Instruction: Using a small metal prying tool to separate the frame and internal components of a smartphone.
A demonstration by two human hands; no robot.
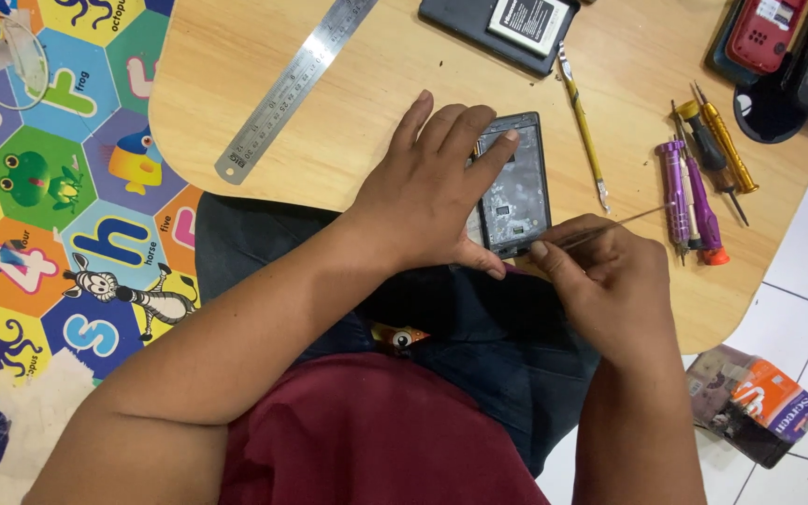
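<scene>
L hand [432, 192] pinning opened phone [514, 187]; R hand [610, 281] pinching tweezers [610, 224]. Risk: tip slipping, scratching board.

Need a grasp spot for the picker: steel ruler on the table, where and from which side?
Grip the steel ruler mid-length, pinching its two long edges from above. It lies flat and diagonal on the wooden table, thin and narrow, apart from other items; both hands are busy at the opened phone, well clear.
</scene>
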